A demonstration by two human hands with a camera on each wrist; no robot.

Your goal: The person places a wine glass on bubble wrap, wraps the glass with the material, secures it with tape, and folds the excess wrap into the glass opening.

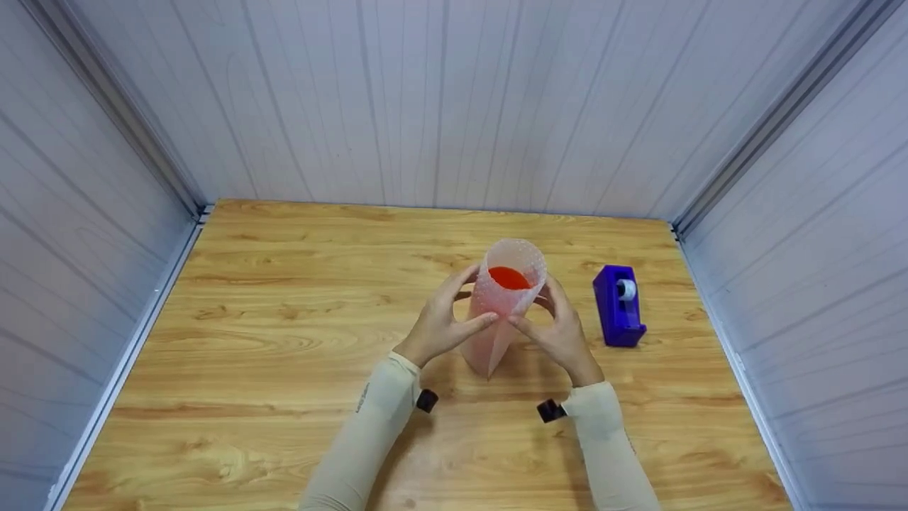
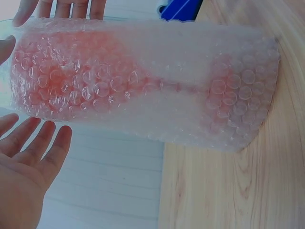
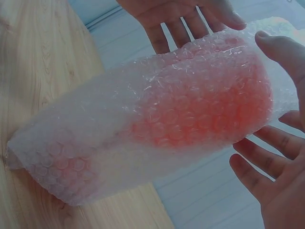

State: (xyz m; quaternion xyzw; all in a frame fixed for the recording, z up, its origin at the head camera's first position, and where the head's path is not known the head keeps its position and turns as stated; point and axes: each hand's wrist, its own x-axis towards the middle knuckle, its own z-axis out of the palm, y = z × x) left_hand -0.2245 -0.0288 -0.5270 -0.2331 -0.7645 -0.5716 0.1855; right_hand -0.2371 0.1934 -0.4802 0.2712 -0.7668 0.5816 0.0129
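Note:
A sleeve of clear bubble wrap (image 1: 488, 343) stands on the table, its top end an open tube. Inside it, a red stemmed goblet (image 1: 509, 277) shows: the bowl high up, with a thin stem and a foot blurred through the wrap in the left wrist view. My left hand (image 1: 441, 328) holds the wrap from the left and my right hand (image 1: 562, 336) from the right, fingers round its far side. Both thumbs meet near the front of the wrap, just below the rim. At its bottom the wrap narrows to a pointed corner towards me.
To the right of the wrap stands a blue tape dispenser (image 1: 618, 312) with a roll of tape (image 1: 626, 289). The wood-patterned table (image 1: 269, 341) is enclosed by white panel walls (image 1: 404, 106) at the back and on both sides.

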